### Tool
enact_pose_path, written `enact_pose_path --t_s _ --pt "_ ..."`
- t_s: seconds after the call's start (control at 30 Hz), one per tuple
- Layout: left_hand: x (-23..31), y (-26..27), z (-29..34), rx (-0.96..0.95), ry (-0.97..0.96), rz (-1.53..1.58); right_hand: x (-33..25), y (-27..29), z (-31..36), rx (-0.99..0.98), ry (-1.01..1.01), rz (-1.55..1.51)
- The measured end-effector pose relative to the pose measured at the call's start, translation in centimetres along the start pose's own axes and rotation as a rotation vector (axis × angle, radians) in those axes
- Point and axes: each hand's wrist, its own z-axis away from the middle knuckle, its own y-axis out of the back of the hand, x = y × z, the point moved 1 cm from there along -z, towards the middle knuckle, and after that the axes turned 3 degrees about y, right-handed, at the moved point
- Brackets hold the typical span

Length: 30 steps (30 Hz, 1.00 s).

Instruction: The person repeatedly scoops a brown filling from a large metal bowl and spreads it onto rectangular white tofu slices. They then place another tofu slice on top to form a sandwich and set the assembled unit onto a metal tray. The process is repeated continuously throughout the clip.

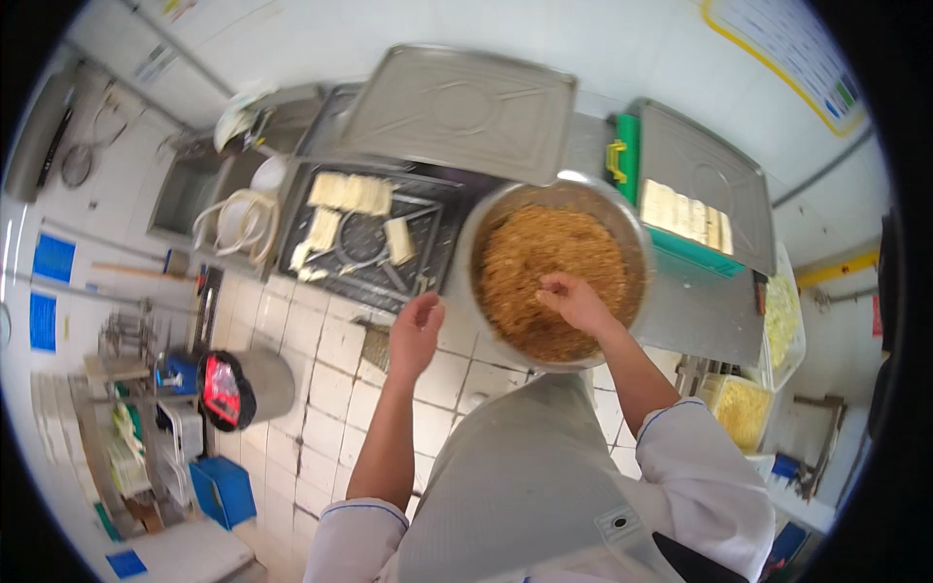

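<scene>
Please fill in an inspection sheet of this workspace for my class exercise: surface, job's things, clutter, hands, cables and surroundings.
Surface: grey metal counter, partly covered.
Job's things: metal bowl holding brown crumbs; black tray bearing pale blocks; more pale slabs lined up at the green crate.
Clutter: small pale scraps on the black tray; pale hose looped by the sink.
Hands: left hand near the black tray's corner, fingers bent, nothing seen in it; right hand over the crumbs, contact unclear.
Cables: nothing seen.
Surroundings: tiled floor, lined bin, blue crate.
</scene>
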Motion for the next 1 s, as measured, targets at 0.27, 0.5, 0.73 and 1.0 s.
enact_pose_path --t_s 0.27,0.5,0.73,1.0 --pt "-6.8 13.3 -4.5 0.023 0.309 0.340 -7.1 -20.2 -7.7 -0.320 0.154 0.008" --pt "-10.8 12.5 -17.6 -0.181 0.329 0.326 -7.6 -27.2 -15.0 -0.083 -0.023 0.223" --pt "-14.0 9.8 -31.4 -0.223 0.060 -0.446 -5.7 -31.4 -21.6 0.132 -0.107 0.228" --pt "-15.1 7.1 -36.9 -0.364 -0.051 -0.568 -7.3 -31.8 -24.0 0.112 -0.180 0.396"
